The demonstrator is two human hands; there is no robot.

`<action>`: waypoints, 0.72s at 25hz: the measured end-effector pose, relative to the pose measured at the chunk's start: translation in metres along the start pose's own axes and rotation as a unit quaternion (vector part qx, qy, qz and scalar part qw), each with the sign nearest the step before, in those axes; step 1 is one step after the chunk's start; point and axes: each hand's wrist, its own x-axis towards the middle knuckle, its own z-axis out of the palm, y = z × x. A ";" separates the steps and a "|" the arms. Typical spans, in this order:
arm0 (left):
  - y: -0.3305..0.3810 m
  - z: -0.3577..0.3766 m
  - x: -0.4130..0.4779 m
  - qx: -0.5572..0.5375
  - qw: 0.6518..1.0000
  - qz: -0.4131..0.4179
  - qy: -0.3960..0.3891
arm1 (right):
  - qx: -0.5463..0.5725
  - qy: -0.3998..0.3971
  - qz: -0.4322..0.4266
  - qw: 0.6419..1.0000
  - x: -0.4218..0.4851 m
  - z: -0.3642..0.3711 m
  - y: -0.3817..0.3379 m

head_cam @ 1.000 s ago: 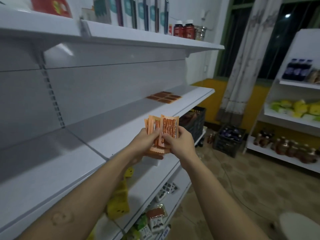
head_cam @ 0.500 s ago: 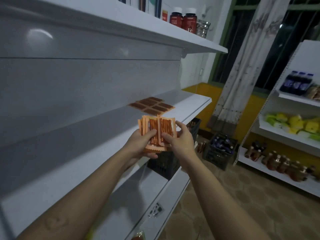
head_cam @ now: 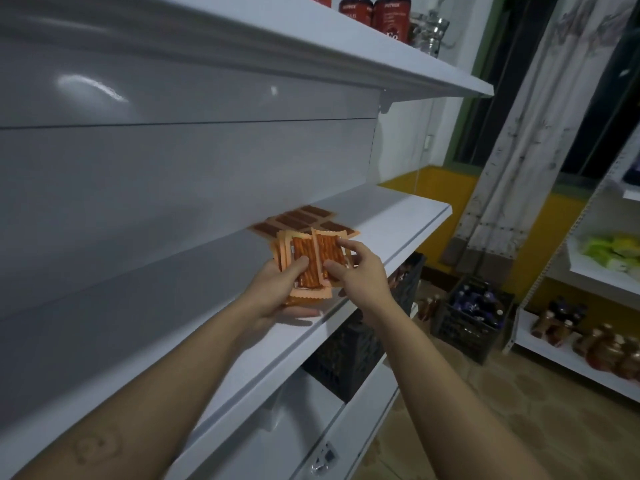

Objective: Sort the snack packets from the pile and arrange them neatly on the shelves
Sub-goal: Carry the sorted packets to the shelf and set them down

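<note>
Peeling one packet off the stack

Right hand (head_cam: 360,275) pinches the front packet (head_cam: 330,252); left hand (head_cam: 277,289) grips the stack (head_cam: 301,268) over the shelf (head_cam: 398,220). Next, probably: lay it flat beside the row (head_cam: 304,220), edges aligned.

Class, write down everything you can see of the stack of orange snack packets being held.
The stack of orange snack packets is a fanned handful of flat, glossy sachets with crimped edges and clear windows showing reddish sticks. It is held tilted above the middle shelf. The left hand grips it from below, thumb on front; the right hand pinches the frontmost packet.
</note>
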 end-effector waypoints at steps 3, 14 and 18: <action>0.003 0.014 0.028 -0.006 1.000 -0.003 0.004 | -0.004 -0.034 -0.021 0.999 0.047 -0.013 0.009; 0.011 0.076 0.184 0.076 0.931 0.084 0.347 | 0.051 -0.142 -0.043 0.988 0.271 -0.080 0.060; -0.002 0.093 0.203 0.064 0.906 0.082 0.409 | -0.046 -0.156 -0.040 0.986 0.346 -0.102 0.090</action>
